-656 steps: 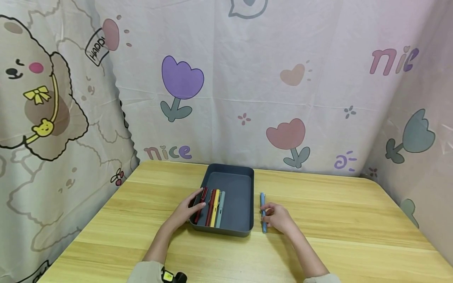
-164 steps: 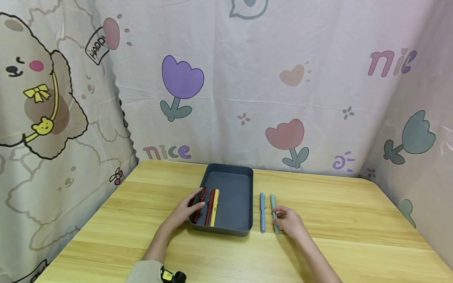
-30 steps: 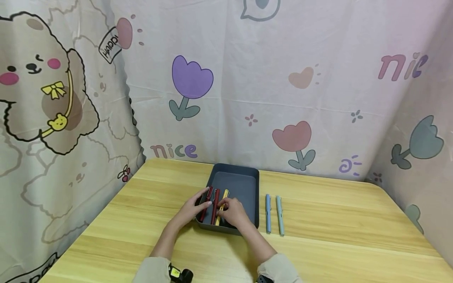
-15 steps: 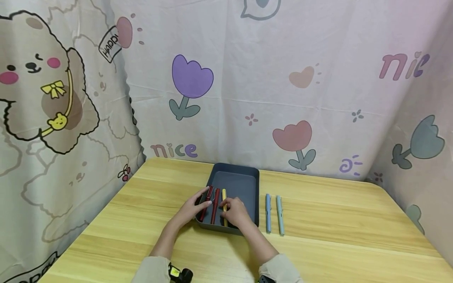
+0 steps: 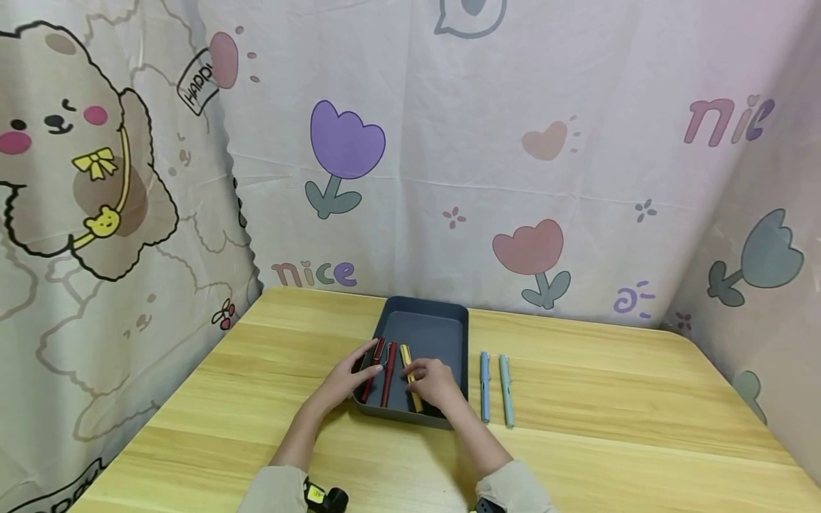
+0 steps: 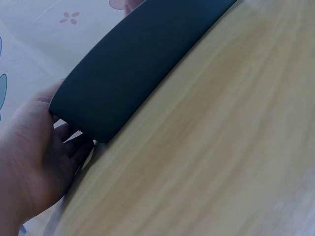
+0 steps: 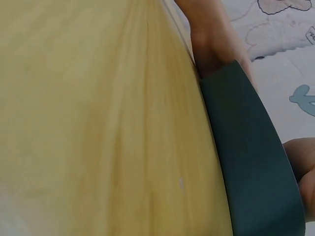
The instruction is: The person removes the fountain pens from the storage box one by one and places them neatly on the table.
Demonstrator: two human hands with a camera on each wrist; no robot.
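Observation:
Inside a dark grey tray point(image 5: 426, 324) my right hand point(image 5: 435, 382) pinches a yellow pen point(image 5: 405, 354), whose lower end slants toward the right. My left hand point(image 5: 343, 377) holds the tray's left wall, its thumb over the rim; in the left wrist view that hand point(image 6: 37, 152) wraps the tray's corner. Under the left thumb lies a dark red pen point(image 5: 368, 388), and a second red pen point(image 5: 388, 385) is beside it. Out on the table, right of the tray, a blue pen point(image 5: 484, 388) and a pale green pen point(image 5: 507, 392) lie side by side. The right wrist view barely shows the right fingertips.
The light wooden table point(image 5: 616, 399) runs around the tray. A printed curtain point(image 5: 423, 142) hangs close behind the tray and along both sides.
The pale green pen has gone from tray to table, beside the blue pen. My right hand has since taken the yellow pen and shifted it right, away from the red pens. The left hand stays put.

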